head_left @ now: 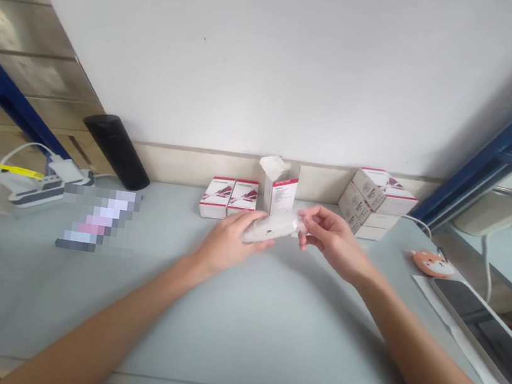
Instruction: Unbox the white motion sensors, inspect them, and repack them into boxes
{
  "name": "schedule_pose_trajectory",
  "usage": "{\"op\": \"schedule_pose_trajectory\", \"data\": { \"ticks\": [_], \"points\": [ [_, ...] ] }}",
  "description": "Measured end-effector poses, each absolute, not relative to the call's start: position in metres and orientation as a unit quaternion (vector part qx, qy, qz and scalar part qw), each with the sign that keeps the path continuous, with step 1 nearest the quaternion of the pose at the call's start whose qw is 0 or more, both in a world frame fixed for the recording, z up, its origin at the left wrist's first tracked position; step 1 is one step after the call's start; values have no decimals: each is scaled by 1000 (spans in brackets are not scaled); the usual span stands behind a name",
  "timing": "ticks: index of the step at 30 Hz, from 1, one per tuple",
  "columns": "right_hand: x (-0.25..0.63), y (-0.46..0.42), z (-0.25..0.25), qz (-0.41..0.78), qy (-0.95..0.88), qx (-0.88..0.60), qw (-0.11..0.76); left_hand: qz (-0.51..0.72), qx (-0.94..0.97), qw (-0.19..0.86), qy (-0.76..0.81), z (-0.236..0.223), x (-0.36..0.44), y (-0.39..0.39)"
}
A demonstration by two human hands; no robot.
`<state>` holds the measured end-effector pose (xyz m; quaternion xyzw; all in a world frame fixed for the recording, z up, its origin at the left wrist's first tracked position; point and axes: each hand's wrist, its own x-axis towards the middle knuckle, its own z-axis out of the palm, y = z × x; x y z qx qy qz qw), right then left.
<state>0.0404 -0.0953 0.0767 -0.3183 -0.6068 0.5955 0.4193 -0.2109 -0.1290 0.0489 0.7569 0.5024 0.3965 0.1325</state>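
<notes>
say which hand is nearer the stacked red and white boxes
Right: the right hand sits in front of and left of the stacked red and white boxes; the left hand sits farther left.

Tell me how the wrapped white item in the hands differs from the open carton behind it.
The wrapped white item lies sideways between the left hand and right hand, while the open carton stands upright on the table with its top flap raised. The item is sheathed in clear plastic; the carton is bare card with a red band and printing. Both are mainly white.
</notes>
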Motion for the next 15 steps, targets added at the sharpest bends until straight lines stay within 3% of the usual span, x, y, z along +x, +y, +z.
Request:
{"op": "schedule_pose_trajectory", "data": {
  "ticks": [7, 11, 15],
  "points": [
    [43, -94, 71, 344, -769, -403, 358, 376, 606, 492, 500, 61, -210, -131],
    [39, -97, 68, 361, -779, -370, 355, 349, 488, 702, 384, 67, -216, -130],
    [27, -96, 60, 434, -692, -363, 448, 410, 364, 798, 250, 71, -214, -136]
  ]
}}
